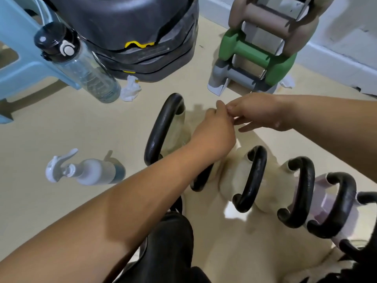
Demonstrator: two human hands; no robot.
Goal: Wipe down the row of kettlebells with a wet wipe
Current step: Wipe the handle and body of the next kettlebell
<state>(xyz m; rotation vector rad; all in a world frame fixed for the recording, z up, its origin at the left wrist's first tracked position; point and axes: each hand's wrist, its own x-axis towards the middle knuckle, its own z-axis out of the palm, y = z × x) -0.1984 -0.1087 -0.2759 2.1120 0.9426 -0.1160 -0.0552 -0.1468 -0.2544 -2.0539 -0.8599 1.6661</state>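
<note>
Left hand (214, 131) and right hand (259, 113) meet fingertip to fingertip above the floor, fingers pinched; can't tell whether they hold a wipe, none is visible. Kettlebells (253, 180) sit in a row just below, black handles up. Likely unfolding a wipe: spread it flat first, then wrap each handle fully. Crumpled wipe (130, 89) lies near the water bottle (81, 64).

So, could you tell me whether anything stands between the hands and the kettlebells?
Nothing visible does. The left hand and right hand meet, fingertips together, directly above the kettlebells; no wipe shows between them.
</note>
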